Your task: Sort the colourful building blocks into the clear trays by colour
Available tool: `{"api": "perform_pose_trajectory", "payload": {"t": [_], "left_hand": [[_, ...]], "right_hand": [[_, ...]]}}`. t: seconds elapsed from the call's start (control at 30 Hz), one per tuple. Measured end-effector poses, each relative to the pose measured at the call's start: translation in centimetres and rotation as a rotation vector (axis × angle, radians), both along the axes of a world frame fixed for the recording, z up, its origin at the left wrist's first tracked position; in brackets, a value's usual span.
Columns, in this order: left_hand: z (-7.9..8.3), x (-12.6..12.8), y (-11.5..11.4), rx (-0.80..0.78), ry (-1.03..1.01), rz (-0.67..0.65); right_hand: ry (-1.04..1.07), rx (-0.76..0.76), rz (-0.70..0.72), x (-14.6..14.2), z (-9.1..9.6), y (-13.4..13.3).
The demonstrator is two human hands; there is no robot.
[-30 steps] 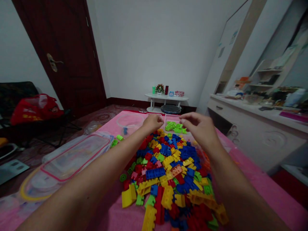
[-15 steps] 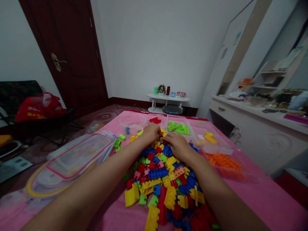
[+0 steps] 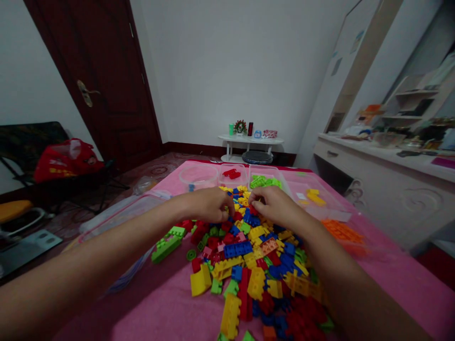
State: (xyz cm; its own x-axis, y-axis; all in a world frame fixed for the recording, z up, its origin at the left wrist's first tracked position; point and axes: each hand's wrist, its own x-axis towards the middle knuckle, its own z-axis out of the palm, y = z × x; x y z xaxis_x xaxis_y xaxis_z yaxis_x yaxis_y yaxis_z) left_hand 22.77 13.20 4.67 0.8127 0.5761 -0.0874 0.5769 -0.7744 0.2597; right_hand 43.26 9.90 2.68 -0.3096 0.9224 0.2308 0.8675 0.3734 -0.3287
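Note:
A mixed heap of plastic building blocks (image 3: pixel 256 234) lies on the pink cloth (image 3: pixel 156 303). Over its far left part, my left hand (image 3: pixel 208 203) is closed with the fingertips curled down; what they pinch, if anything, is hidden. My right hand (image 3: pixel 275 204) pinches a red block (image 3: pixel 253 210) between thumb and fingers at the heap's far right. Nearer to me lie a blue block (image 3: pixel 238 249) and a long yellow block (image 3: pixel 230 316). Green blocks (image 3: pixel 167 247) rest beside the heap, below my left forearm.
At the back stand a round clear tub (image 3: pixel 198 183), a box with red blocks (image 3: pixel 232 174) and a box with green blocks (image 3: pixel 265 182). Yellow blocks (image 3: pixel 315 197) and orange pieces (image 3: pixel 341 231) are in clear boxes at right. Clear lids (image 3: pixel 122 215) lie left.
My left hand has drawn back toward me and slightly left, and my right hand has shifted a little right. A red block now shows in my right fingers. The view has tilted slightly.

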Motion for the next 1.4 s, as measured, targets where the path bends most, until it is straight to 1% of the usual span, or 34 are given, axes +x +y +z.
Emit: {"api": "perform_pose_trajectory", "payload": {"t": [0.1,0.17,0.27,0.33,0.4,0.5,0.57,0.63,0.7,0.8,0.87,0.93,1.0,1.07,1.17,1.23,1.27,1.33,1.4], "left_hand": [[-1.6,-0.9,-1.0,0.038,-0.017,-0.074],[-2.8,-1.1,-1.3,0.066,-0.044,-0.1],[-4.0,-0.9,-1.7,0.115,-0.081,-0.05],[-4.3,-0.8,-1.9,0.129,-0.095,-0.007],[-4.4,-0.8,-2.1,0.128,-0.101,-0.004],[-4.1,-1.1,-2.1,0.112,-0.11,-0.013],[-3.9,-1.4,-2.0,0.054,-0.131,0.028],[-3.7,-1.7,-1.9,-0.087,-0.199,0.11],[-3.6,-1.8,-1.7,-0.342,-0.327,0.212],[-3.4,-1.8,-1.5,-0.792,-0.582,0.358],[-3.3,-1.7,-1.4,-1.018,-0.746,0.441],[-3.3,-1.6,-1.3,-1.196,-0.879,0.513],[-3.4,-1.4,-1.3,-1.375,-0.958,0.528],[-3.5,-1.1,-1.3,-1.528,-0.997,0.47],[-3.9,-0.5,-1.6,-1.673,-1.038,0.371],[-4.2,-0.1,-1.9,-1.727,-1.065,0.349],[-4.4,0.0,-1.9,-1.737,-1.081,0.355],[-4.4,0.3,-1.8,-1.703,-1.118,0.419],[-4.2,0.6,-1.1,-1.609,-1.152,0.52]], "right_hand": [[0.063,-0.082,0.094,-1.2,0.7,-1.2],[0.058,-0.122,0.162,-2.0,0.8,-1.9],[0.002,-0.196,0.218,-3.0,0.1,-2.6],[-0.036,-0.243,0.197,-3.4,-0.4,-2.9],[-0.08,-0.256,0.158,-3.7,-0.7,-3.2],[-0.145,-0.216,0.132,-4.0,-0.6,-3.9],[-0.192,-0.191,0.127,-4.2,-0.3,-4.3],[-0.232,-0.172,0.118,-4.2,-0.1,-4.5],[-0.239,-0.177,0.132,-4.1,0.0,-4.3],[-0.188,-0.213,0.155,-3.4,0.2,-3.5],[-0.129,-0.235,0.151,-2.7,0.6,-3.0],[-0.047,-0.233,0.127,-2.0,1.3,-2.6],[0.079,-0.176,0.084,-1.8,1.9,-2.4],[0.24,-0.083,0.043,-2.1,2.2,-2.5],[0.437,0.003,0.029,-3.1,2.3,-2.7],[0.494,0.05,0.02,-3.6,2.2,-2.8],[0.494,0.079,0.01,-3.6,2.2,-2.8],[0.433,0.104,-0.004,-3.4,2.1,-2.6],[0.289,0.044,0.003,-2.9,1.9,-2.4]]}}
